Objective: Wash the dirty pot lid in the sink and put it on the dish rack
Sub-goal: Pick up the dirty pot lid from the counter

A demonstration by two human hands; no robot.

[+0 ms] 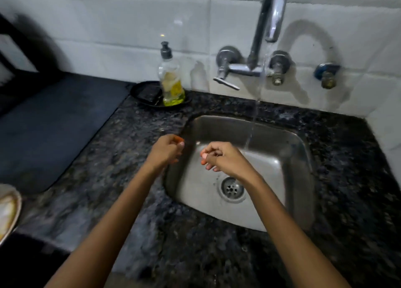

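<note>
At the frame's left edge, a round metal lid (8, 209) smeared with yellow-orange residue lies on the counter, only partly in view. The steel sink (282, 140) holds no dishes. A thin stream of water (252, 122) falls from the tap (271, 16) into the basin. My left hand (167, 150) hovers over the sink's left rim with its fingers curled and nothing in it. Just left of the stream, my right hand (223, 157) is over the basin with fingers curled, also holding nothing.
A bottle of yellow dish soap (171, 81) stands in a black dish (147, 92) behind the sink's left corner. A dark mat (54, 125) covers the counter at left. Two tap handles (225, 70) and a wall valve (327, 75) sit on the tiled wall. The drain (232, 188) is uncovered.
</note>
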